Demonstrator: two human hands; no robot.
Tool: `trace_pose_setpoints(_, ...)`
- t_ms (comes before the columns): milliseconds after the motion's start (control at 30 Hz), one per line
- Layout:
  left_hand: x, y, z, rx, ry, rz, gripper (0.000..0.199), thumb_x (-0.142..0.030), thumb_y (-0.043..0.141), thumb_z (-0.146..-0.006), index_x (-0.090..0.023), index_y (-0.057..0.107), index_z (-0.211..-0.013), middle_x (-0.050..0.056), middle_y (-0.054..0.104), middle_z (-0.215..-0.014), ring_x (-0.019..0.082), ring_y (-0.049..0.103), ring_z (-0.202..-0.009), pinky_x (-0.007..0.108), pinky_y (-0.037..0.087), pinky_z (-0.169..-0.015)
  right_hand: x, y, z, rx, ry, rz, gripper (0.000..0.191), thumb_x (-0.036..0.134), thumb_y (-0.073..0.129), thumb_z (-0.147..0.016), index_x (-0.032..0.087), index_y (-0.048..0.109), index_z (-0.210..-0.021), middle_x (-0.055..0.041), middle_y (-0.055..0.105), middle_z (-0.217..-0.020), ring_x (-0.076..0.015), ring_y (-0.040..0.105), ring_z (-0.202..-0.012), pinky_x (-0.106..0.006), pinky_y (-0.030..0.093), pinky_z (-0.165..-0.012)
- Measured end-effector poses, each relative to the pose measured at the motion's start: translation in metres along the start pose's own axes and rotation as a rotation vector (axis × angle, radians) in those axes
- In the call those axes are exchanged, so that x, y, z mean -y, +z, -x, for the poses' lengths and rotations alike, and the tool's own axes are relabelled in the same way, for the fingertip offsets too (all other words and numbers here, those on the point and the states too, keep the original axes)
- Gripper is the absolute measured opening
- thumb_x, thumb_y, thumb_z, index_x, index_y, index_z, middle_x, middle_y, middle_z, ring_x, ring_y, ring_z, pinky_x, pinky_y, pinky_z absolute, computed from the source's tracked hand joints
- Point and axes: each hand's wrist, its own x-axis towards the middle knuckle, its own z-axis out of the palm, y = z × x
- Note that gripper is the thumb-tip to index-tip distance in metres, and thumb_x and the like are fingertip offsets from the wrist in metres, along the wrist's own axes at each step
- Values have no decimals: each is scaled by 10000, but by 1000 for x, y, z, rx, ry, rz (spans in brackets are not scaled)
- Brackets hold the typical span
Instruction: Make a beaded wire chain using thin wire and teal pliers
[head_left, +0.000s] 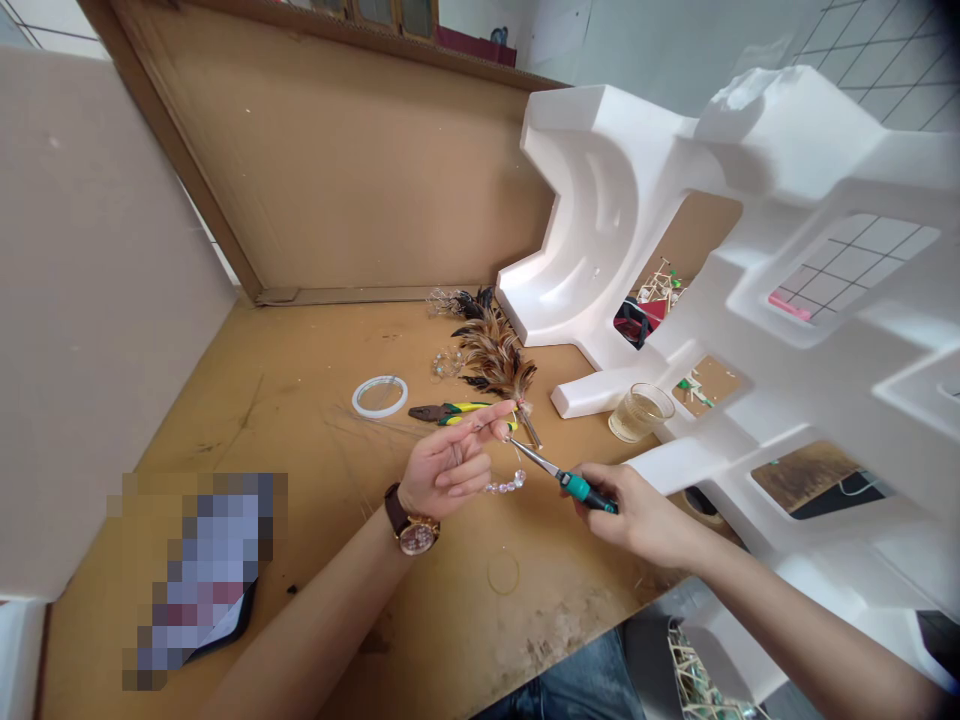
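My left hand (454, 465) is closed, its thumb and forefinger pinching a thin strand above the work surface. From it a short string of clear and pinkish beads (506, 485) hangs in a curve. In my right hand (630, 510) is a pair of needle-nose pliers (577, 487) with teal and black handles. Their narrow tip points left, close to my left fingertips; whether the jaws grip the strand cannot be made out. Just behind my left hand lie combination pliers (442, 411) with yellow and green handles, partly hidden.
A feather bundle (491, 345) lies beyond my hands, beside a white ring-shaped roll (380, 397). A glass cup (641, 412) stands by the white foam packing (577, 220) on the right. A thin ring (503, 570) lies in front; a pixelated phone-like object (206, 570) is at left. Cardboard (360, 180) walls the back.
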Motion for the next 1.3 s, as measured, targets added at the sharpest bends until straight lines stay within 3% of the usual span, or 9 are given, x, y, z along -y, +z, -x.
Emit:
trace_pose_setpoints(367, 1, 0, -1, 56, 5, -80, 369, -195, 350, -839, -120, 554, -1136, 63, 595, -909, -12, 199, -299, 167, 227, -297, 0, 3, 6, -16, 41, 48, 95, 144, 446, -641, 177, 482, -722, 49, 420, -596, -91, 358, -540, -233, 243, -487)
trace_pose_setpoints(567, 0, 0, -2, 106, 13, -208, 413, -201, 309, -846, -146, 511, -1203, 138, 555, -1169, -14, 299, -324, 184, 256, -332, -6, 1, 5, -20, 26, 62, 97, 136, 431, -643, 179, 475, -718, 42, 453, -616, -100, 393, -555, -231, 264, -501)
trace_pose_setpoints(833, -2, -4, -1, 163, -1, -406, 465, -173, 372, -788, -163, 472, -1242, 189, 474, -1292, -25, 343, -329, 182, 325, -362, -20, -15, 14, -202, -31, 371, 178, 143, 451, -661, 196, 497, -824, 8, 528, -697, -138, 473, -609, -249, 344, -570)
trace_pose_setpoints(1033, -1, 3, 0, 131, -64, -557, 423, -202, 362, -834, -180, 463, -1244, 198, 417, -1344, -21, 396, -335, 187, 389, -384, -7, -23, 16, -360, -198, 717, 349, 213, 516, -689, 175, 530, -1035, -81, 569, -937, -223, 522, -840, -327, 403, -726)
trace_pose_setpoints(1133, 0, 5, 1, 139, -78, -597, 407, -207, 353, -851, -191, 464, -1243, 192, 388, -1366, -21, 410, -342, 195, 407, -400, 1, -23, 14, -384, -230, 842, 354, 253, 523, -709, 157, 544, -1048, -103, 569, -954, -252, 514, -887, -363, 399, -772)
trace_pose_setpoints(1300, 1, 5, 2, 125, -55, -686, 434, -225, 399, -843, -178, 442, -1272, 178, 552, -1206, 7, 423, -354, 226, 432, -443, 7, -23, 11, -371, -226, 902, 350, 277, 517, -726, 152, 549, -1051, -107, 573, -938, -254, 515, -885, -372, 403, -770)
